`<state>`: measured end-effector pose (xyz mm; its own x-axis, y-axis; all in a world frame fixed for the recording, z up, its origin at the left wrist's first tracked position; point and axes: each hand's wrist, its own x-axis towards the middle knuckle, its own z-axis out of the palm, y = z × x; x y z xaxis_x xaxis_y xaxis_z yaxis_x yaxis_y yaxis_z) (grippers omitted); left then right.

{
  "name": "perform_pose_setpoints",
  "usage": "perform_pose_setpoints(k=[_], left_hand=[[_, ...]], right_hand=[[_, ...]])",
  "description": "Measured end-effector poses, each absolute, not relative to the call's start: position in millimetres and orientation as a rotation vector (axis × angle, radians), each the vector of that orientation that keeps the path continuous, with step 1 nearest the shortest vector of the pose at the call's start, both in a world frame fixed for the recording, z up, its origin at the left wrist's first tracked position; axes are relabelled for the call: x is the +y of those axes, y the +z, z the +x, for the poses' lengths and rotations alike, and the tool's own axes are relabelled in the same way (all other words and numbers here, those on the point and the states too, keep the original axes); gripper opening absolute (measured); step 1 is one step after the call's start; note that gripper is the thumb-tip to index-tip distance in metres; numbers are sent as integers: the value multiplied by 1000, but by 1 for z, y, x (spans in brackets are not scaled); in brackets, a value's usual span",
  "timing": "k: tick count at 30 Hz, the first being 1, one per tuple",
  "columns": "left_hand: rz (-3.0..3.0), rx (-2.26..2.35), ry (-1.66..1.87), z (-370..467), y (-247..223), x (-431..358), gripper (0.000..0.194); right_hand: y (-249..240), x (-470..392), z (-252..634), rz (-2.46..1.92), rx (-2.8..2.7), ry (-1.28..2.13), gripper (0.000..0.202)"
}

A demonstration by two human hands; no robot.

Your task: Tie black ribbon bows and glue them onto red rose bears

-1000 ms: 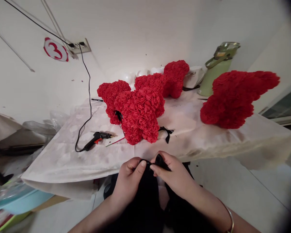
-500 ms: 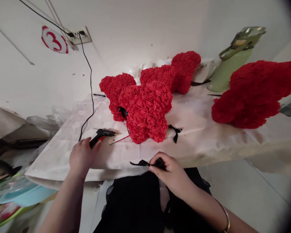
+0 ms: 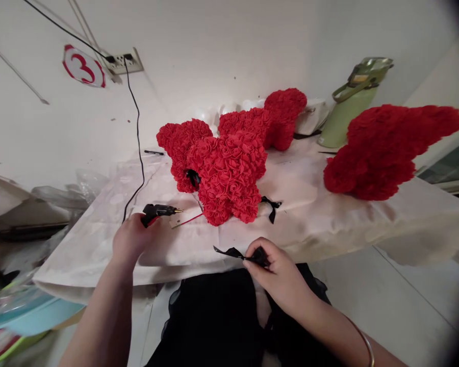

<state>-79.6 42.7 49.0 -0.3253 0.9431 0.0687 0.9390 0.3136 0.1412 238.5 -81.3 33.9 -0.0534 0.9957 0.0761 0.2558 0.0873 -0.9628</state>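
My left hand (image 3: 132,237) is closed around the handle of a black glue gun (image 3: 162,210), whose brass nozzle points right, just above the table. In my right hand (image 3: 271,265) a black ribbon bow (image 3: 258,256) is pinched between thumb and fingers, one tail sticking out to the left. Beyond both hands stands a red foam-rose bear (image 3: 229,173), with more red rose figures close behind it. A second black ribbon bow (image 3: 271,206) lies on the cloth at its right side.
A white cloth covers the table (image 3: 313,219). To the right are another red rose figure (image 3: 386,153) and a green bottle (image 3: 348,107). The gun's black cord (image 3: 138,132) runs up to a wall socket (image 3: 126,61). A blue basin (image 3: 34,311) is below the table's left end.
My left hand has closed on the glue gun's handle and tipped it slightly. My right hand keeps the ribbon bow and has shifted a little right. The view has turned slightly.
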Motion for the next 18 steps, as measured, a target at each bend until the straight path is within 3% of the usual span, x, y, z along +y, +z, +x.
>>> perform_pose_setpoints(k=[9,14,18], left_hand=[[2035,2214,1118,-42,79,-47,55],[2333,1879,1310,-22,77,-62,46],[2431,1779,1365,-12,75,-63,41]], right_hand=[[51,-93,234,-803,-1786,358,17],[55,-100,235,-722,-1875,205,29],[58,-102,236,-722,-1885,142,25]])
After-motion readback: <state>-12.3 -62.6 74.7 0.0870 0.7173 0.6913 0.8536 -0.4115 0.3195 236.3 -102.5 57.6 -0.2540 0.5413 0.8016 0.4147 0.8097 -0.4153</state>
